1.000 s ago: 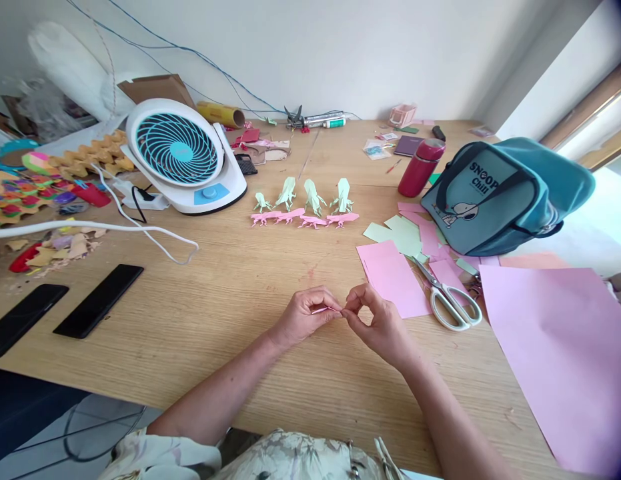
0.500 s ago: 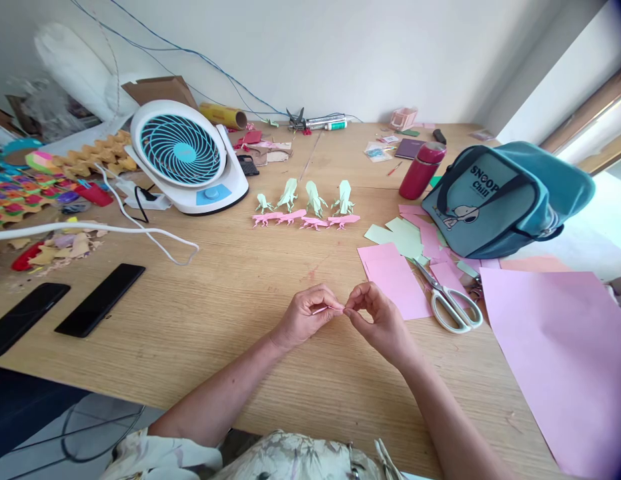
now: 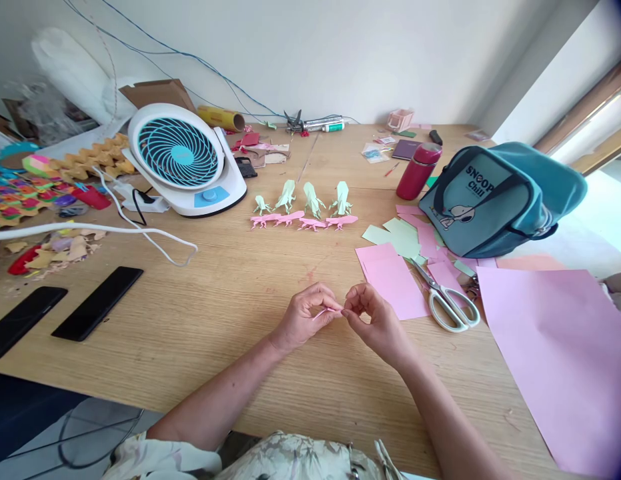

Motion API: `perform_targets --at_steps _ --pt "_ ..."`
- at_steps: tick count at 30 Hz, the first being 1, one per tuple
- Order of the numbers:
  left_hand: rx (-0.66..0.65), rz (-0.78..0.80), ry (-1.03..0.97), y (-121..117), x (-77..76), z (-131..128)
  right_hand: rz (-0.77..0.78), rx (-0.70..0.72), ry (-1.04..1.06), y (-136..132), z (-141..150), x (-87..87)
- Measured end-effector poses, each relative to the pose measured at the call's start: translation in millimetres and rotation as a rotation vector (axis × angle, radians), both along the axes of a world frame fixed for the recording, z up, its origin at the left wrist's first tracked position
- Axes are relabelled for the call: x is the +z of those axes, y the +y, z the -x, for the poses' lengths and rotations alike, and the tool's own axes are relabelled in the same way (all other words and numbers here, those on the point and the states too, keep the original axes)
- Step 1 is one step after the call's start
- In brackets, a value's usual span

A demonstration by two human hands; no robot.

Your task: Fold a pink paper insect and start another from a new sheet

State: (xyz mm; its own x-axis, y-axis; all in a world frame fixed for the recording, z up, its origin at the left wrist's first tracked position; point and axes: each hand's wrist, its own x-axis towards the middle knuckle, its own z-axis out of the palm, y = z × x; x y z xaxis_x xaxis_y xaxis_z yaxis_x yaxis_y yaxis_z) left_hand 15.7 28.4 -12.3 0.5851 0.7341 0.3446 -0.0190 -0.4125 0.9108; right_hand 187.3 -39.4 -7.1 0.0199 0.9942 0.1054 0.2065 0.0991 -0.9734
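Observation:
My left hand (image 3: 310,315) pinches a small folded piece of pink paper (image 3: 326,311) above the wooden table. Thumb and fingers of my right hand (image 3: 371,316) close on its right end, so the two sets of fingertips nearly meet. Most of the paper is hidden by the fingers. Beyond my hands stand a row of pale green folded paper figures (image 3: 313,200) and, in front of them, a row of pink folded paper figures (image 3: 313,224). Flat pink sheets (image 3: 390,277) lie just right of my right hand, beside scissors (image 3: 447,303) with white handles.
A white fan (image 3: 183,155) stands at the back left. Two black phones (image 3: 97,303) lie at the left. To the right are a red bottle (image 3: 419,172), a teal bag (image 3: 490,200), pale green paper pieces (image 3: 403,235) and a large pink sheet (image 3: 560,353) by the table's edge.
The view has shifted slightly. Both hands keep their pinch in nearly the same spot, and a little more of the pink paper's edge shows at my left hand.

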Motion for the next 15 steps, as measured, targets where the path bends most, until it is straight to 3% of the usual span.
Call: perform_targets --at_steps 4,11,15 --pt "0.017 -0.056 0.011 -0.7 1.3 0.8 -0.040 -0.034 -0.067 -1.7 3.0 3.4" --pt "-0.012 -0.100 -0.064 -0.6 -1.1 2.2 0.055 0.083 0.144 1.0 -3.0 -3.5" --pt "-0.018 -0.168 -0.062 -0.3 -2.4 2.4 0.049 0.024 0.010 -2.0 -1.3 3.9"
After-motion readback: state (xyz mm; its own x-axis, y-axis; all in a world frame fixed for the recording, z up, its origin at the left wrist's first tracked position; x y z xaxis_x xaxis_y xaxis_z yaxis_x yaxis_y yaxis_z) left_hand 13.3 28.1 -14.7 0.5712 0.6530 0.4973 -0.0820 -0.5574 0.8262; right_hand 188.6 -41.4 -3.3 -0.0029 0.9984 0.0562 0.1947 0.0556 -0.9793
